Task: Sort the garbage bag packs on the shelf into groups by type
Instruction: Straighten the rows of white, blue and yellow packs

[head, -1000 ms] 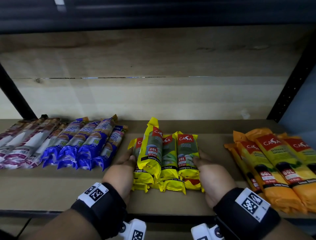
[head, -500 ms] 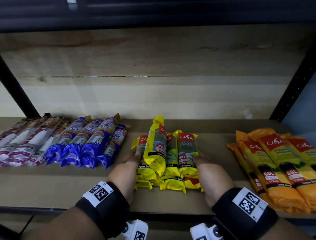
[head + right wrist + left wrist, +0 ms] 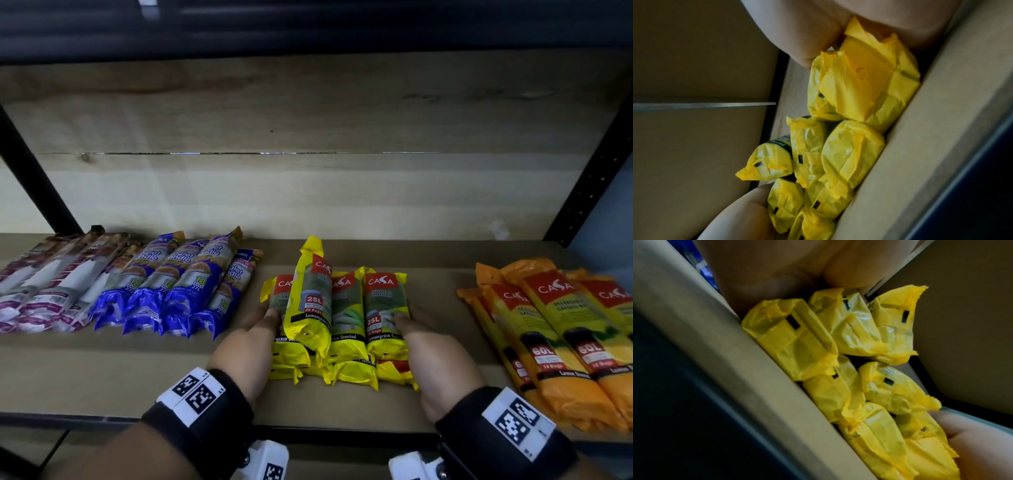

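Observation:
Several yellow 25L packs (image 3: 346,315) lie stacked in two layers at the middle of the shelf (image 3: 102,370), with one pack (image 3: 310,301) riding tilted on top. My left hand (image 3: 267,317) presses the stack's left side, thumb lying on the leftmost pack. My right hand (image 3: 407,320) presses the right side, thumb on the rightmost pack. Both sets of fingers are hidden behind the packs. In the left wrist view the yellow pack ends (image 3: 838,344) sit between my left palm (image 3: 777,272) and my right hand (image 3: 972,443). The right wrist view shows the same yellow stack (image 3: 853,154).
Blue packs (image 3: 178,284) lie in a row to the left, with purple-and-white packs (image 3: 51,277) beyond them. Orange 60L packs (image 3: 561,329) are grouped at the right. Black shelf posts (image 3: 37,178) stand at both back corners, with a wooden back wall (image 3: 308,192) between.
My hands have closed in a little on the yellow stack, and my thumbs now lie over the outer packs. The tilted top pack has shifted slightly right.

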